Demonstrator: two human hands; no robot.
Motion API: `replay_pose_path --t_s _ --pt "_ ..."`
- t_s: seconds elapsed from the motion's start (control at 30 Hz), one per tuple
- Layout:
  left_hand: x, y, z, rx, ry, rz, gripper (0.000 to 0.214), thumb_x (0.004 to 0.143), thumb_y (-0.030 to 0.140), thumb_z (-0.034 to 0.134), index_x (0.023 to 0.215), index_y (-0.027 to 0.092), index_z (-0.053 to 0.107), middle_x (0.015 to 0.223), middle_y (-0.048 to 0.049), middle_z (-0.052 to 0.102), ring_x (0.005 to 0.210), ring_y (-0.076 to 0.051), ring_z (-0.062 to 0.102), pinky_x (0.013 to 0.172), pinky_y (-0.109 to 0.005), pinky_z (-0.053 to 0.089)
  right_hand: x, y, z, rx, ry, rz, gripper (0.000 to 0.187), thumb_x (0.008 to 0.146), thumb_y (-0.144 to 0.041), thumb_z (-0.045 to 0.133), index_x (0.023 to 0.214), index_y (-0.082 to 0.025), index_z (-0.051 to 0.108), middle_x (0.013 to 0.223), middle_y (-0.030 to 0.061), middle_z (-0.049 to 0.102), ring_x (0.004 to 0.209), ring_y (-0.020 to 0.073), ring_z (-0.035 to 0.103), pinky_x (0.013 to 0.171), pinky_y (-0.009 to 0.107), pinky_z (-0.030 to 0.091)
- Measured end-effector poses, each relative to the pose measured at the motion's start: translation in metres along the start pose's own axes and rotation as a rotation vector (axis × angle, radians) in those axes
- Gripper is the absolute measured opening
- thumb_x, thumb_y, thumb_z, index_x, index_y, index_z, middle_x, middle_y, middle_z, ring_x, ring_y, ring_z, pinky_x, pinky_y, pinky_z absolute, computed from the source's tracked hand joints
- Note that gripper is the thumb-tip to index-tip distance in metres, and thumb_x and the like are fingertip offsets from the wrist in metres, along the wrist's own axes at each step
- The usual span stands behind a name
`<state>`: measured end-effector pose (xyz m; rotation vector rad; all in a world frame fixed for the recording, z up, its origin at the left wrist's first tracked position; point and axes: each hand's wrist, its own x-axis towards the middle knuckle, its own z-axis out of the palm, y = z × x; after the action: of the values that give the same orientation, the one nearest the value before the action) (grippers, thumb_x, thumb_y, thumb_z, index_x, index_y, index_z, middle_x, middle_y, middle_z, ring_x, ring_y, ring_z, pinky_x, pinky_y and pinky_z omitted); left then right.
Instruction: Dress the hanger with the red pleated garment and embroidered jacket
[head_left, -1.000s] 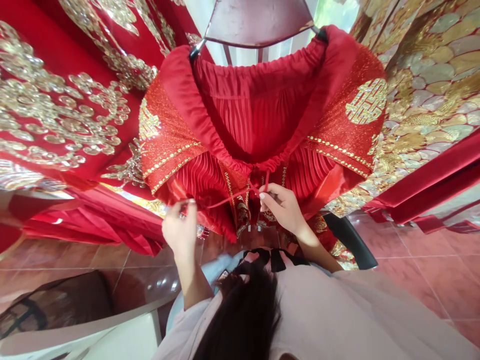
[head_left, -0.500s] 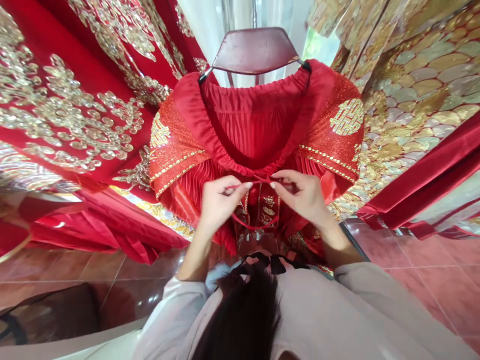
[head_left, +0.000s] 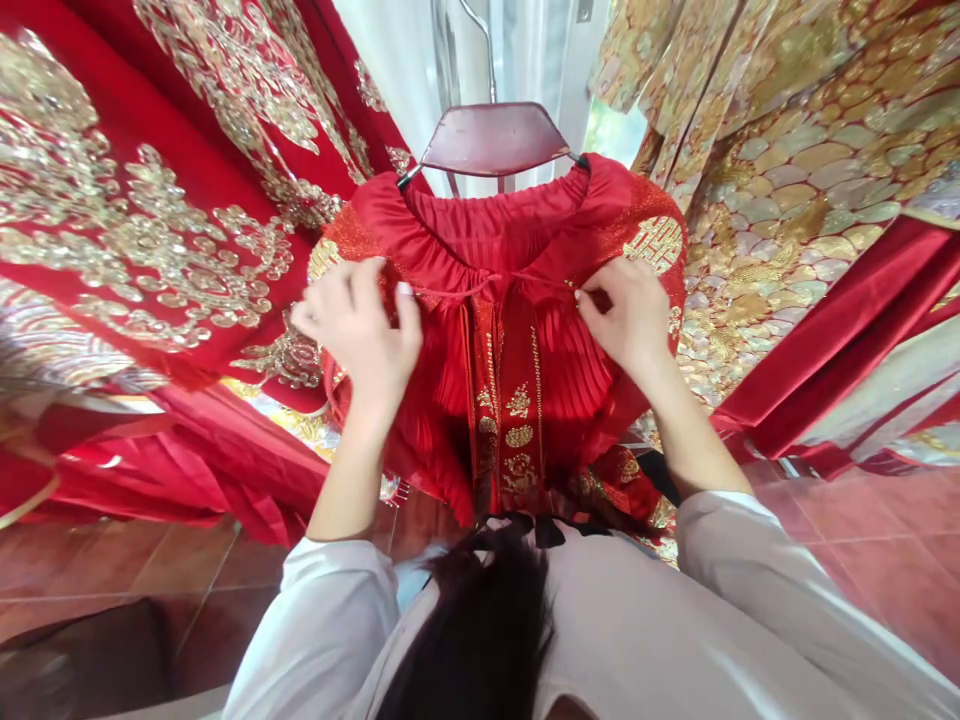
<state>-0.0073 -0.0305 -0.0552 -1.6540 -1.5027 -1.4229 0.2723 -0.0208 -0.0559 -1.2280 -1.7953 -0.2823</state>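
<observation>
Running btwn L hand [head_left: 358, 328] & R hand [head_left: 631, 315], red cord [head_left: 489, 284], pinched by both, garment [head_left: 562, 370] behind

hanger hook [head_left: 490, 50]: cut by top edge | left hand [head_left: 356, 325]: blurred

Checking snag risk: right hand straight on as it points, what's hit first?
The right hand would likely first meet the gathered red fabric collar of the gold-trimmed hanging garment; depth unclear.
</observation>
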Motion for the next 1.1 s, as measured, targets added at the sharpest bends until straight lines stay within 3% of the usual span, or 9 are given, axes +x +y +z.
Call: replay_pose_path --t_s 0.07,0.17,0.27,0.4,0.53,0.63,0.77,1.0,1.1 --pt "-0.011 0.01 0.022 -0.09 -0.119 0.056 0.044 0.078 0.048 0.066 0.111 0.018 0.063 0.116 -0.0143 0.058 0.109 -0.033 0.048 0.098 -0.051 0.025 0.001 -0.016 0.01 -0.066 -0.007 -0.057 0.011 0.085 -0.018 0.052 0.085 -0.014 0.062 0.097 0.0107 0.058 0.092 0.0228 0.05 0.082 0.038 0.041" --pt "-0.023 0.013 0.049 -0.213 -0.297 0.097 0.048 0.069 0.052 0.074 0.105 0.022 0.065 0.111 -0.0127 0.061 0.105 -0.033 0.051 0.097 -0.047 0.028 0.004 -0.034 0.025 -0.117 -0.071 -0.142 0.021 0.088 -0.015 0.046 0.101 -0.014 0.062 0.105 0.0119 0.056 0.096 0.0243 0.047 0.084 0.04 0.041" --pt "-0.024 0.008 0.059 -0.256 -0.362 0.133 0.028 0.08 0.04 0.065 0.103 0.024 0.067 0.104 -0.0124 0.063 0.098 -0.029 0.053 0.092 -0.044 0.032 0.008 -0.037 0.04 -0.175 -0.143 -0.191 0.023 0.092 -0.015 0.041 0.095 -0.015 0.064 0.101 0.0115 0.057 0.094 0.0246 0.046 0.081 0.039 0.041" --pt "-0.016 0.01 0.046 -0.254 -0.462 0.256 0.023 0.091 0.025 0.048 0.103 0.023 0.068 0.092 -0.0111 0.063 0.083 -0.023 0.054 0.078 -0.035 0.039 0.011 -0.033 0.047 -0.195 -0.197 -0.174 0.029 0.094 -0.01 0.034 0.085 -0.013 0.061 0.098 0.0113 0.057 0.092 0.0226 0.047 0.082 0.037 0.042" --pt "-0.01 0.026 0.027 -0.223 -0.506 0.252 0.022 0.092 0.023 0.046 0.1 0.018 0.065 0.089 -0.0093 0.062 0.08 -0.021 0.056 0.07 -0.028 0.041 0.012 -0.031 0.046 -0.133 -0.228 -0.194 0.031 0.096 -0.011 0.028 0.089 -0.013 0.058 0.103 0.0115 0.056 0.089 0.0196 0.049 0.081 0.032 0.044" --pt "-0.007 0.035 0.023 -0.443 -0.522 0.163 0.017 0.091 0.023 0.048 0.087 0.016 0.063 0.08 -0.006 0.062 0.074 -0.018 0.058 0.071 -0.026 0.043 0.014 -0.028 0.04 -0.011 -0.24 -0.193 0.026 0.094 -0.011 0.03 0.085 -0.015 0.054 0.103 0.0105 0.055 0.091 0.0186 0.05 0.082 0.031 0.045" --pt "0.004 0.038 0.019 -0.778 -0.592 -0.072 0.019 0.088 0.023 0.052 0.073 0.015 0.059 0.059 0.0005 0.054 0.052 -0.011 0.048 0.055 -0.022 0.037 0.018 -0.026 0.024 0.246 -0.258 -0.199 0.013 0.086 -0.008 0.04 0.078 -0.016 0.047 0.093 0.0071 0.054 0.088 0.0164 0.051 0.081 0.031 0.044" --pt "0.021 0.057 0.004 -0.894 -0.608 -0.132 0.005 0.072 0.014 0.066 0.077 0.016 0.064 0.052 0.0049 0.043 0.047 -0.007 0.035 0.049 -0.021 0.027 0.02 -0.041 0.017 0.666 -0.34 0.199 0.009 0.085 -0.01 0.042 0.081 -0.018 0.042 0.064 -0.0018 0.046 0.058 0.0099 0.043 0.06 0.024 0.037" --pt "0.032 0.051 0.002 -0.904 -0.573 -0.114 0.008 0.072 0.016 0.069 0.075 0.018 0.062 0.05 0.0059 0.038 0.046 -0.007 0.031 0.048 -0.023 0.025 0.027 -0.039 0.008 0.69 -0.313 0.263 0.007 0.085 -0.018 0.051 0.082 -0.019 0.044 0.057 -0.0036 0.039 0.051 0.0086 0.036 0.053 0.022 0.031"
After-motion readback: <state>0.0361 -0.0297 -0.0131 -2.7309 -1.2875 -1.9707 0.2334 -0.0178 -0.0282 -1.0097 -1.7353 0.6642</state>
